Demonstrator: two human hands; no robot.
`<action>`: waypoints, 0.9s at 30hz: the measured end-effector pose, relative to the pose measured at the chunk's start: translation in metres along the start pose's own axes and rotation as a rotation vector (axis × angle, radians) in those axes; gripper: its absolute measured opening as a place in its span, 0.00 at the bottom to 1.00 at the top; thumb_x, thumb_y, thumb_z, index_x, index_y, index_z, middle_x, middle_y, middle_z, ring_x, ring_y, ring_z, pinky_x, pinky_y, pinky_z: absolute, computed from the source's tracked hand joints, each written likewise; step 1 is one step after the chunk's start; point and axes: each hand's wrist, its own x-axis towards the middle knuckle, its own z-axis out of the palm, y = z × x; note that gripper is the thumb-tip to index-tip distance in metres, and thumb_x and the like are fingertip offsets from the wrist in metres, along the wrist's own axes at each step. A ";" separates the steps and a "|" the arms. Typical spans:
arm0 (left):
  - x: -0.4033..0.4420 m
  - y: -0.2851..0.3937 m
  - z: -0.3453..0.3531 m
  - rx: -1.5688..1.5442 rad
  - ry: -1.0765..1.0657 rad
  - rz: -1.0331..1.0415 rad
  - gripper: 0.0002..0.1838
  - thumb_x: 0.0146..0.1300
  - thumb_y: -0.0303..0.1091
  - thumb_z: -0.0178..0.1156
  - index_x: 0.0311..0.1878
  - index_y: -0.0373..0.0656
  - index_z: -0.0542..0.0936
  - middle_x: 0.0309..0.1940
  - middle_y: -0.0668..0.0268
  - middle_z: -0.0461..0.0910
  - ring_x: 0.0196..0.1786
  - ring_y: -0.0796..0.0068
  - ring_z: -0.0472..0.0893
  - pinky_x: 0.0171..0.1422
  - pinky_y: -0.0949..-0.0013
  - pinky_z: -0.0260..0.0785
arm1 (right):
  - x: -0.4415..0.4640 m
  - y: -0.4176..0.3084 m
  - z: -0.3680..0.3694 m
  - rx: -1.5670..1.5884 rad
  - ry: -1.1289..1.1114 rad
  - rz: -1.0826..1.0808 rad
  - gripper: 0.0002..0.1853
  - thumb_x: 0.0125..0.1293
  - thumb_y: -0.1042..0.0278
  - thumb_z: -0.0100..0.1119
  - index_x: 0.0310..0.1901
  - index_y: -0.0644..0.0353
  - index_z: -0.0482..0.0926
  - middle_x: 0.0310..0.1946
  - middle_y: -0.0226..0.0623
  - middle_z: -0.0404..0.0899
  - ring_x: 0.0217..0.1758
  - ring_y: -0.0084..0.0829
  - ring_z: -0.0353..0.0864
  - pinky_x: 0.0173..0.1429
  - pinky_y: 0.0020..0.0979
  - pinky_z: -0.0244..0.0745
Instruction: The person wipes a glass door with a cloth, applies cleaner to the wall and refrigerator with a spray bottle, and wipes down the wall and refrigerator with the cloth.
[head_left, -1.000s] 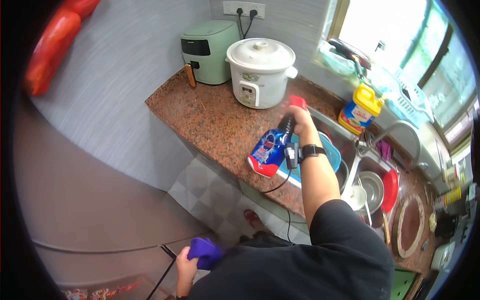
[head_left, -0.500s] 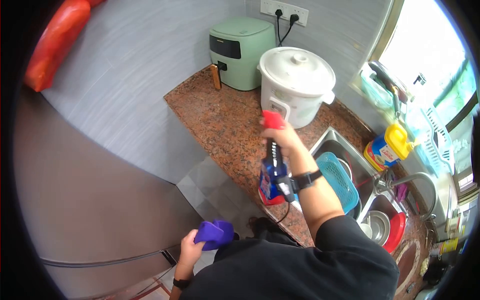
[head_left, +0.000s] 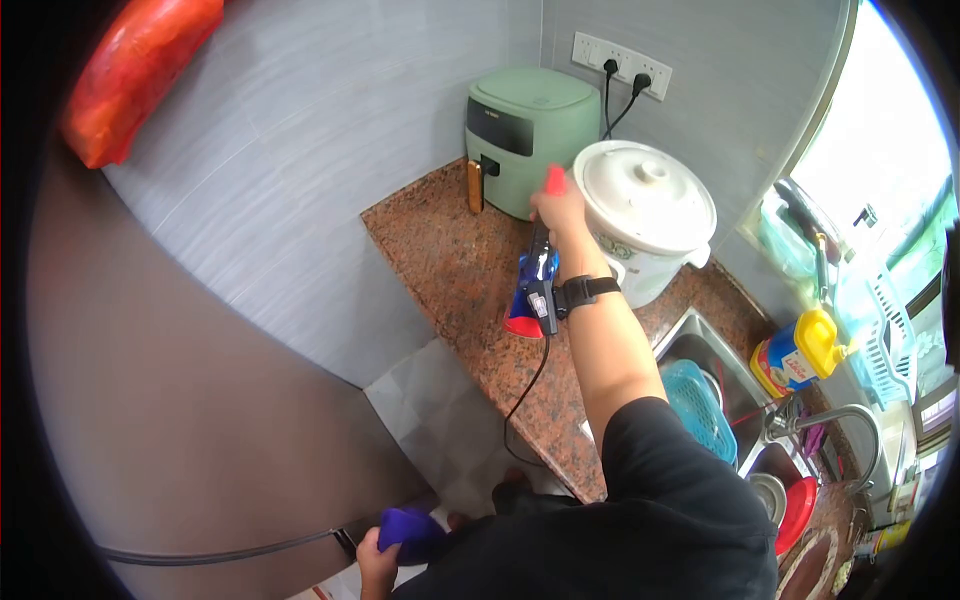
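Note:
My right hand (head_left: 560, 212) is closed round the neck of a spray bottle (head_left: 533, 283) with a red nozzle and a blue and red body. It holds the bottle over the speckled counter, pointing toward the green air fryer (head_left: 540, 100); my wrist and its strapped device hide part of the bottle. Just right of the hand stands a white lidded electric cooker (head_left: 645, 200). Low in the view, beside the brown cabinet or fridge door, my left hand (head_left: 377, 560) grips a folded purple cloth (head_left: 410, 533).
The reddish granite counter (head_left: 430, 240) runs along the wall. At right is a steel sink (head_left: 690, 325) with a blue basket (head_left: 697, 405) and a red basin (head_left: 797, 515). A yellow-and-blue jug (head_left: 800, 350) stands behind it near the faucet (head_left: 840, 415). A cable hangs from my right wrist.
My right hand has carried the spray bottle farther forward over the counter, closer to the air fryer. My left hand with the cloth has dropped lower in the view. The camera view has shifted.

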 end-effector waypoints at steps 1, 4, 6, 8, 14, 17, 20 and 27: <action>0.001 -0.005 0.000 0.020 0.006 0.020 0.11 0.45 0.24 0.64 0.35 0.37 0.78 0.27 0.60 0.80 0.31 0.72 0.79 0.40 0.69 0.71 | 0.003 -0.010 0.000 0.003 0.022 -0.064 0.14 0.48 0.83 0.57 0.39 0.65 0.71 0.27 0.36 0.72 0.21 0.32 0.74 0.24 0.32 0.71; 0.009 -0.014 0.001 0.041 -0.008 0.047 0.11 0.45 0.23 0.63 0.35 0.37 0.78 0.27 0.61 0.80 0.32 0.73 0.79 0.40 0.69 0.71 | 0.017 -0.047 -0.001 0.081 -0.004 0.040 0.14 0.48 0.83 0.57 0.39 0.65 0.71 0.27 0.37 0.72 0.21 0.32 0.74 0.23 0.32 0.70; 0.018 -0.016 0.004 -0.050 0.006 0.034 0.11 0.45 0.23 0.63 0.35 0.37 0.78 0.27 0.61 0.80 0.31 0.74 0.79 0.40 0.69 0.71 | 0.029 -0.053 -0.001 0.183 -0.001 0.007 0.14 0.48 0.83 0.58 0.39 0.65 0.71 0.27 0.38 0.72 0.21 0.34 0.74 0.24 0.32 0.70; 0.023 -0.009 0.003 -0.040 0.008 0.029 0.11 0.45 0.23 0.63 0.35 0.37 0.78 0.27 0.61 0.80 0.31 0.74 0.79 0.40 0.69 0.71 | 0.034 -0.067 -0.002 0.089 0.084 0.035 0.15 0.48 0.83 0.58 0.39 0.65 0.71 0.27 0.38 0.72 0.22 0.35 0.75 0.25 0.33 0.72; 0.039 -0.027 -0.003 0.024 0.014 0.072 0.12 0.44 0.30 0.69 0.33 0.39 0.79 0.24 0.61 0.80 0.29 0.74 0.79 0.38 0.69 0.71 | 0.080 -0.109 -0.001 0.171 0.116 -0.056 0.14 0.46 0.82 0.60 0.38 0.66 0.72 0.26 0.41 0.74 0.19 0.35 0.75 0.22 0.34 0.72; 0.041 -0.053 -0.006 0.172 -0.148 0.099 0.21 0.54 0.32 0.63 0.52 0.39 0.75 0.38 0.59 0.79 0.36 0.69 0.77 0.43 0.67 0.69 | 0.092 -0.123 0.005 0.188 -0.097 -0.048 0.15 0.48 0.83 0.59 0.40 0.64 0.71 0.29 0.39 0.73 0.20 0.34 0.75 0.21 0.33 0.73; 0.056 -0.051 0.002 0.160 -0.005 0.155 0.12 0.45 0.30 0.68 0.34 0.38 0.79 0.24 0.60 0.80 0.29 0.73 0.79 0.38 0.68 0.71 | 0.099 -0.123 0.005 0.234 -0.100 0.048 0.14 0.48 0.83 0.59 0.38 0.63 0.71 0.28 0.39 0.72 0.19 0.34 0.75 0.21 0.34 0.74; 0.065 -0.029 -0.005 0.088 -0.213 0.076 0.17 0.53 0.35 0.63 0.45 0.39 0.76 0.34 0.55 0.80 0.37 0.63 0.78 0.46 0.63 0.69 | 0.108 -0.116 0.003 0.186 -0.200 0.017 0.16 0.48 0.83 0.61 0.40 0.62 0.71 0.29 0.39 0.74 0.20 0.37 0.78 0.21 0.35 0.73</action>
